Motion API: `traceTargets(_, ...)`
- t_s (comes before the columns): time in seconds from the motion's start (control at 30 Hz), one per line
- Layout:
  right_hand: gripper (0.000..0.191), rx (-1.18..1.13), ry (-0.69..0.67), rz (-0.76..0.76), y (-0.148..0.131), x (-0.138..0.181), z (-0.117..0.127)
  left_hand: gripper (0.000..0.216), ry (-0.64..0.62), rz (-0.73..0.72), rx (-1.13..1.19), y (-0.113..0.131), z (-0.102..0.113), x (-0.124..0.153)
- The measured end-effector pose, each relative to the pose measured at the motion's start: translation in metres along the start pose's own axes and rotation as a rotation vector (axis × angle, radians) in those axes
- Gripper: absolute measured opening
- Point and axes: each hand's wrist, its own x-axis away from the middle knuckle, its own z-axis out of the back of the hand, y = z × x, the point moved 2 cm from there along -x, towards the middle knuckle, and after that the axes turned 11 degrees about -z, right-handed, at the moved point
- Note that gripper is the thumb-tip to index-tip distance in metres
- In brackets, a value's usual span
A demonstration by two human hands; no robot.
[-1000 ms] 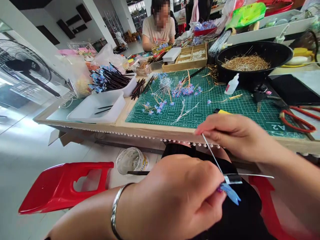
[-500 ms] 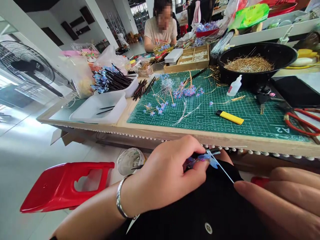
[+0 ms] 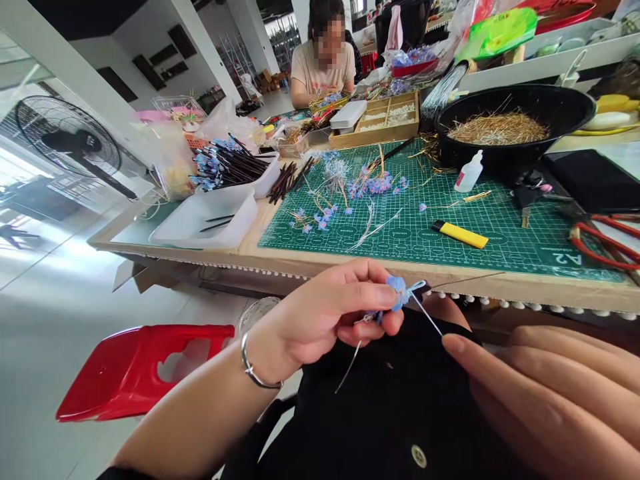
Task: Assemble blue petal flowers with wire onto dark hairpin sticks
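Note:
My left hand (image 3: 325, 310), with a silver bracelet on the wrist, pinches a cluster of blue flowers (image 3: 399, 292) between thumb and fingers, held over my lap. A dark stick tip (image 3: 421, 289) shows just beyond the flowers; most of the stick is hidden. A pale blue thread (image 3: 429, 316) runs from a small loop at the cluster, taut, down to my right hand (image 3: 540, 387). The thumb and finger of that hand are closed on the thread's end. Below my left fingers hangs a thin silvery wire (image 3: 349, 367).
Loose flowers (image 3: 377, 183), a yellow lighter (image 3: 463, 235) and a glue bottle (image 3: 469, 172) lie or stand on the green cutting mat (image 3: 300, 233). Red-handled scissors (image 3: 600, 237) are at right. A white tray (image 3: 240, 227), red stool (image 3: 110, 373) and bin (image 3: 257, 313) are leftward. Another person (image 3: 325, 67) sits opposite.
My left hand has rolled over, so its thumb faces me and the blue flowers show more. A silvery wire now hangs below it. My right hand has shifted slightly left and up, still on the thread.

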Motion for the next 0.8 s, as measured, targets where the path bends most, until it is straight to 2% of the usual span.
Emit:
traceTargets(0.1, 0.033, -0.152, -0.016, -0.027, 0.007, -0.005, -0.006, 0.016, -0.027, 0.040, 0.048, -0.001, 0.001, -0.001)
traceTargets(0.2, 0.035, -0.301, -0.010, -0.151, 0.010, -0.004, -0.020, 0.017, -0.050, 0.071, 0.074, -0.003, 0.000, -0.002)
traceTargets(0.37, 0.028, -0.375, 0.070, -0.351, 0.008, 0.006, -0.035, 0.014, -0.015, 0.073, 0.078, -0.004, 0.000, 0.000)
traceTargets(0.47, 0.021, -0.380, 0.046, -0.438, 0.001, 0.003, -0.031, 0.013, 0.029, 0.031, 0.050, -0.003, 0.002, 0.000)
traceTargets(0.57, 0.018, -0.360, 0.029, -0.459, -0.007, -0.007, -0.023, 0.014, 0.055, 0.000, 0.011, -0.003, 0.002, -0.002)
traceTargets(0.7, 0.016, -0.306, 0.056, -0.455, -0.011, -0.015, -0.016, 0.014, 0.036, -0.010, 0.019, -0.002, 0.002, -0.004)
traceTargets(0.8, 0.015, -0.322, 0.038, -0.506, -0.008, -0.013, -0.013, 0.014, 0.020, -0.007, 0.027, 0.000, 0.002, -0.002)
